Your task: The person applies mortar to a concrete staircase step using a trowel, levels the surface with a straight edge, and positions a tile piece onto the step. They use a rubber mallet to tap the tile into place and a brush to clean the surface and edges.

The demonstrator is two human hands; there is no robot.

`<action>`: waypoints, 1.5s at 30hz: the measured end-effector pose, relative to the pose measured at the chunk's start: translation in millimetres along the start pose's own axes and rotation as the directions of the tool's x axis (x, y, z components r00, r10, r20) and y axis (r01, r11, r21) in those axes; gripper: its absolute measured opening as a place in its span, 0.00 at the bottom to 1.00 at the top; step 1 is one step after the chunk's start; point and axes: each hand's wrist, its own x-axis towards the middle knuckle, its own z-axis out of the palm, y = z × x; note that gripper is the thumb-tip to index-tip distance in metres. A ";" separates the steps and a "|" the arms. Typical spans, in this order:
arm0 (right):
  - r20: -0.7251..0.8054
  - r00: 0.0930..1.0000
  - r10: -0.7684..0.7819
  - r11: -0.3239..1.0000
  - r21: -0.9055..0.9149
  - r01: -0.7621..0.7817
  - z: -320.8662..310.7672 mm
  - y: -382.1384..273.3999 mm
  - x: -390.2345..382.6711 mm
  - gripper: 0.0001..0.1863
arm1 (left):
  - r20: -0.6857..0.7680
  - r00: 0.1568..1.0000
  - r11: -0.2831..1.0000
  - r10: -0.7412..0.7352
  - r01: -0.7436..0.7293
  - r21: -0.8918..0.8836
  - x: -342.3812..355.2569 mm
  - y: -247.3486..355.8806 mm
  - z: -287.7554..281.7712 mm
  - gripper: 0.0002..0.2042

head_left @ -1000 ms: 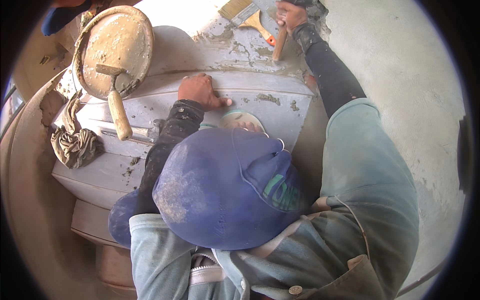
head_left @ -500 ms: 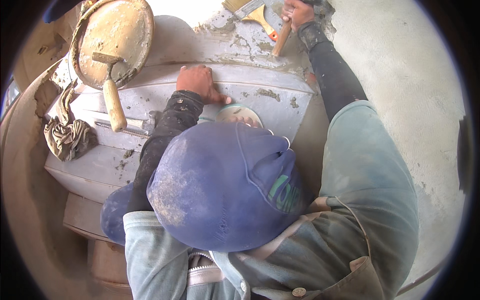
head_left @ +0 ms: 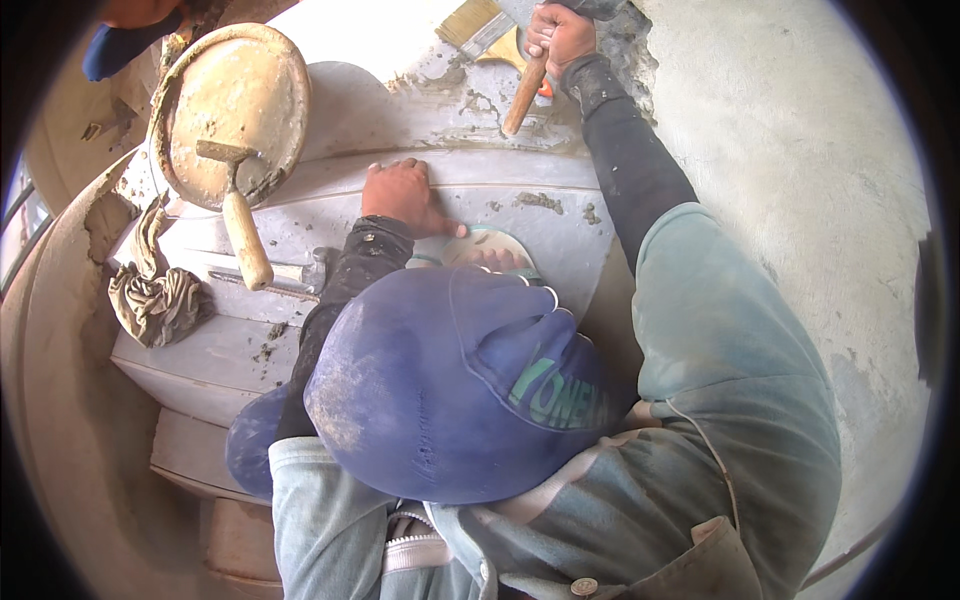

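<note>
My left hand [head_left: 402, 197] presses on a grey tiled step [head_left: 330, 185], its thumb stretched toward my sandalled foot [head_left: 490, 250]. It holds nothing. At the top, my right hand [head_left: 562, 36] is closed round the upper part of a wooden-handled mallet [head_left: 525, 95]. The mallet's dark head is partly cut off by the picture's edge, and its handle points down toward the step. Close beside that hand lies a wide paintbrush [head_left: 483, 28] with pale bristles, its orange-ended handle partly behind the mallet. My bent knee in dusty blue cloth [head_left: 440, 390] hides most of my foot.
A round mortar-crusted bucket lid [head_left: 270, 85] carries a wooden-handled trowel [head_left: 248, 235]. Below it are a crumpled rag [head_left: 165, 305] and a metal tool [head_left: 285, 272]. Lower steps [head_left: 200, 380] descend left beside a curved wall [head_left: 60, 400]. A rough plastered wall [head_left: 770, 190] stands right. Another person's leg [head_left: 130, 45] shows upper left.
My right hand has shifted left with the mallet, whose handle now crosses in front of the brush's orange end. My left hand stays on the step. The whole view has shifted slightly.
</note>
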 end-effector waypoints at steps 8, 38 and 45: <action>0.010 0.990 0.142 0.964 -0.230 -0.136 -27.0 22.7 -6.8 0.16 | 0.016 0.999 0.999 0.048 -0.048 -0.011 8.9 -7.3 -1.0 0.49; 0.194 0.981 -0.018 0.999 0.038 0.011 -87.3 -9.8 15.4 0.08 | -0.150 0.983 0.993 0.107 -0.115 -0.042 7.0 -12.2 18.7 0.45; -0.102 0.980 0.170 0.966 -0.177 -0.186 -28.5 -4.7 -44.2 0.17 | -0.070 0.994 0.997 0.078 -0.080 -0.020 7.3 -9.0 7.8 0.45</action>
